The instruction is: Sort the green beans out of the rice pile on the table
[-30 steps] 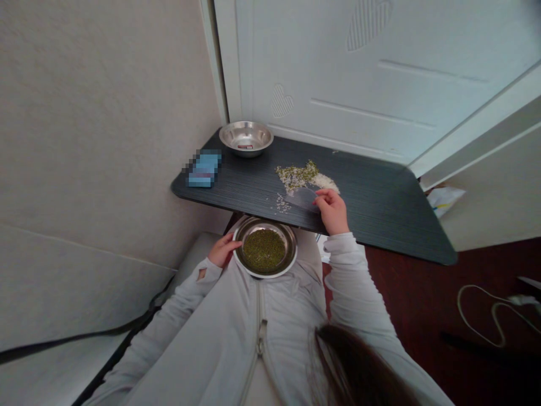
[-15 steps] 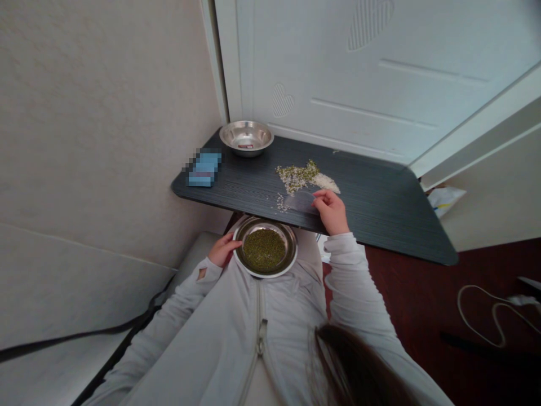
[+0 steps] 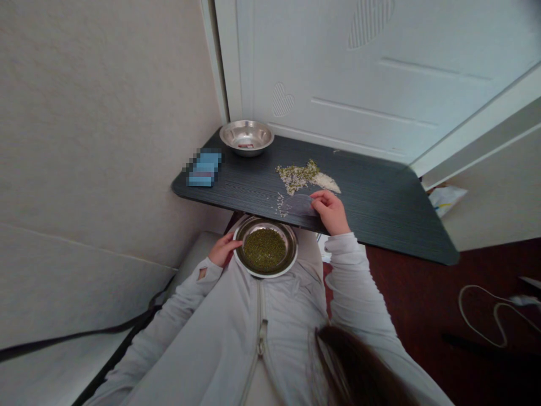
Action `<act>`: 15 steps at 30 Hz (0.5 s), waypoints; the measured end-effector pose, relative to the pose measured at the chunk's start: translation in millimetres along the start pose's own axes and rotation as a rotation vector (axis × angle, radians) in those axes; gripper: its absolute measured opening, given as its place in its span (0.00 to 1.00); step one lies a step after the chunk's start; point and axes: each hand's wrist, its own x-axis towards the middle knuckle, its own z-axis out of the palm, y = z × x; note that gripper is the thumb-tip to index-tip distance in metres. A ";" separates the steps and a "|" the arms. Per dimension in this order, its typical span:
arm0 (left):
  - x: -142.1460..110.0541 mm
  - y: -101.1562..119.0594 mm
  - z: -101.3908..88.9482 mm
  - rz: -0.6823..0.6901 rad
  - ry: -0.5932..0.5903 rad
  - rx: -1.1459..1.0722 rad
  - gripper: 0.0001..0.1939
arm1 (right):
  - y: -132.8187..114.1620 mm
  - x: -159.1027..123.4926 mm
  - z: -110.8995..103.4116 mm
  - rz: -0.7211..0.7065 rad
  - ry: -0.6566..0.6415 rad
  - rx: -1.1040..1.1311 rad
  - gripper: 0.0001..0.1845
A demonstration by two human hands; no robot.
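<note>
A clear sheet (image 3: 299,204) is pinched by the fingertips of the right hand (image 3: 333,215), near white grains (image 3: 280,204) on the table (image 3: 380,208) – best kept low and level. The lap bowl (image 3: 291,243) is touched at its rim by the left hand (image 3: 221,251) – finger closure cannot be told.

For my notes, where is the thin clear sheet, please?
In the head view, the sheet is in the right hand, over the dark tabletop, right of scattered white grains.
</note>
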 end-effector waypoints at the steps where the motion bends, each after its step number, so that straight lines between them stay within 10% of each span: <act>1: -0.5 0.1 0.4 -0.004 0.002 -0.004 0.21 | 0.1 0.0 -0.1 0.001 0.008 0.011 0.09; 15: 0.9 -0.4 -1.3 0.009 -0.019 0.002 0.21 | -0.6 -1.1 0.4 0.004 0.009 0.006 0.07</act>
